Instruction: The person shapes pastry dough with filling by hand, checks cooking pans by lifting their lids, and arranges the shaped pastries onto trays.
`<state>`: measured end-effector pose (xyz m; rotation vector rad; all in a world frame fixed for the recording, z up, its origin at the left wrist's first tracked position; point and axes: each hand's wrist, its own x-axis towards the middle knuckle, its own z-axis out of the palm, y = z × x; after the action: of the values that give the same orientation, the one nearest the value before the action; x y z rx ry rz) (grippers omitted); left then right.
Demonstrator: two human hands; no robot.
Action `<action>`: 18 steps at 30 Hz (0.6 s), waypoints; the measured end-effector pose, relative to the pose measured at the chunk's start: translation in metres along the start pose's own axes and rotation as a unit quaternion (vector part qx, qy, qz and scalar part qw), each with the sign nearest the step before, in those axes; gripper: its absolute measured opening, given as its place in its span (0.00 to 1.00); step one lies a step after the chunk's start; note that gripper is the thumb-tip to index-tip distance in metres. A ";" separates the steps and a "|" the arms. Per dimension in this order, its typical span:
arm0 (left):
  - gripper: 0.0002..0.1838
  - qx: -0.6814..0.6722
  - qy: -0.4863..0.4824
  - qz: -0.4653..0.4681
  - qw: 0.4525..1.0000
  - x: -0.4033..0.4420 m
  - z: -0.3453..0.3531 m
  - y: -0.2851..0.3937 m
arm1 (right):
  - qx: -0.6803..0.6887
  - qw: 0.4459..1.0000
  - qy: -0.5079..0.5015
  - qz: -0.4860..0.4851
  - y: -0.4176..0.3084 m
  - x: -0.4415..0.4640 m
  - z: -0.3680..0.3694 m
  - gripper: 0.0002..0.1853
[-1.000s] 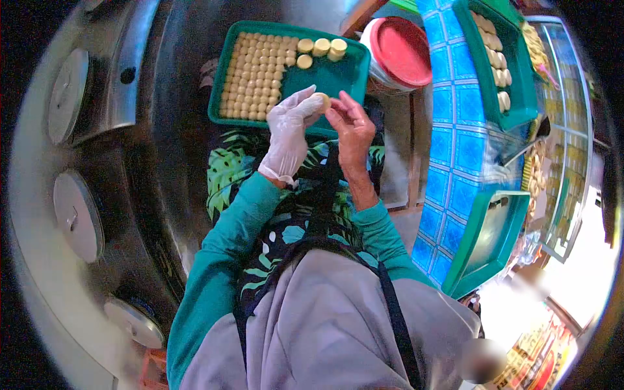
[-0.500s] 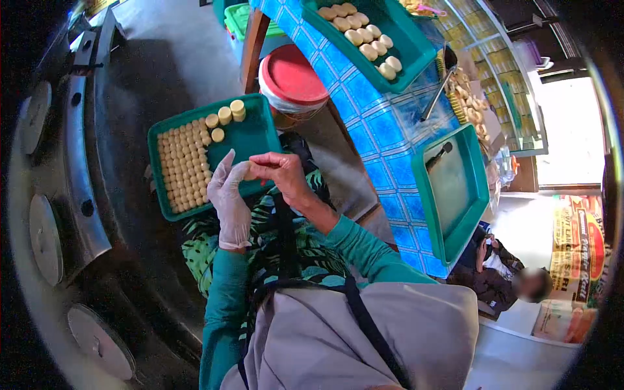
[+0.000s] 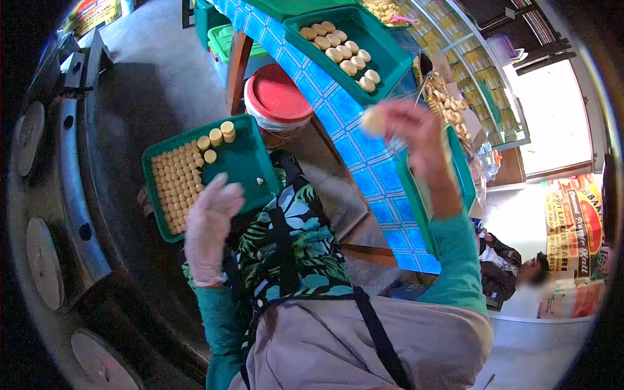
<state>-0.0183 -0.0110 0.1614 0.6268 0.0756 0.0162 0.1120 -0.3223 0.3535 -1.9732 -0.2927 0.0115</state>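
My right hand, bare and blurred by motion, is raised over the blue tiled table with a pale round dough piece in its fingertips. My left hand, in a thin whitish glove, hovers beside the lower tray with fingers apart and nothing visible in them. That green tray rests at my lap, its left side packed with rows of small dough pieces; a few taller ones stand near its far edge. Another green tray on the table holds pairs of smooth oval dough pieces.
A third green tray lies partly behind my right arm on the blue tiled table. Beneath stands a red-lidded bucket. Metal equipment with round lids lines the left. A person sits at the right.
My hands have parted. The right has swung up and right over the table with the dough piece; the left has dropped back slightly. The view has shifted a little.
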 end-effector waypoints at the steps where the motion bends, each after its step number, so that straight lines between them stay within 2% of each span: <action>1: 0.36 -0.043 0.030 0.033 0.998 -0.007 -0.020 0.003 | -0.017 0.998 0.029 -0.047 0.000 0.029 -0.027 0.12; 2: 0.36 -0.041 0.030 0.034 0.998 -0.014 -0.046 0.004 | -0.010 0.995 0.066 -0.069 0.010 0.063 -0.052 0.12; 3: 0.37 -0.093 0.027 0.063 0.993 -0.021 -0.073 0.002 | -0.002 0.991 0.101 -0.093 0.025 0.099 -0.074 0.11; 5: 0.38 -0.139 0.027 0.096 0.985 -0.038 -0.108 -0.007 | -0.021 0.997 0.070 -0.017 0.061 0.157 -0.111 0.10; 6: 0.38 -0.212 0.011 0.116 0.970 -0.046 -0.121 -0.012 | -0.015 0.997 0.067 -0.019 0.077 0.176 -0.118 0.10; 8: 0.37 -0.328 -0.042 0.133 0.934 -0.058 -0.130 -0.019 | -0.156 0.982 0.014 0.110 0.097 0.202 -0.122 0.12; 9: 0.37 -0.324 -0.040 0.136 0.935 -0.060 -0.132 -0.019 | -0.152 0.982 0.011 0.109 0.102 0.210 -0.123 0.12; 12: 0.39 -0.344 -0.017 0.117 0.932 -0.064 -0.132 -0.021 | -0.164 0.976 -0.082 0.115 0.114 0.225 -0.122 0.11; 16: 0.39 -0.370 0.005 0.135 0.919 -0.057 -0.127 -0.021 | -0.209 0.963 -0.127 0.112 0.119 0.230 -0.119 0.10; 18: 0.39 -0.362 0.008 0.128 0.923 -0.057 -0.129 -0.021 | -0.207 0.959 -0.182 0.072 0.124 0.233 -0.122 0.12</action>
<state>-0.0853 0.0452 0.0486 -0.1102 -0.0014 0.2915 0.3795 -0.4310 0.3210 -2.4035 -0.4148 0.4438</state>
